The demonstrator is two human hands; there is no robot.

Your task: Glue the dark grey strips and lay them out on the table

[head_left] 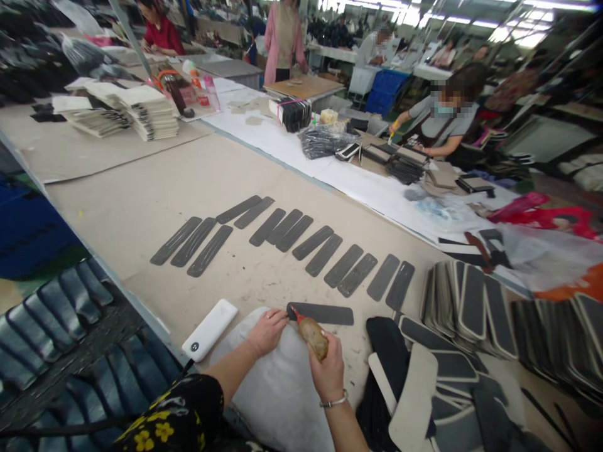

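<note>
At the near edge of the table, my left hand [269,329] holds the left end of a dark strip [325,313] between its fingertips. Wrapped round a yellowish glue bottle [313,338] with a red nozzle, my right hand [328,367] tilts it so that the nozzle points at the strip's left end. Beyond them, several dark strips [321,255] with a glossy film lie in a slanting row on the beige table cover. Just left of my left hand is a white power bank [210,329].
Stacked dark pieces with pale edges [452,301] and loose cut parts [414,392] crowd the right side. White stacks [151,113] stand at the far left. A co-worker [445,116] works across the table. Dark panels [70,301] hang at the lower left.
</note>
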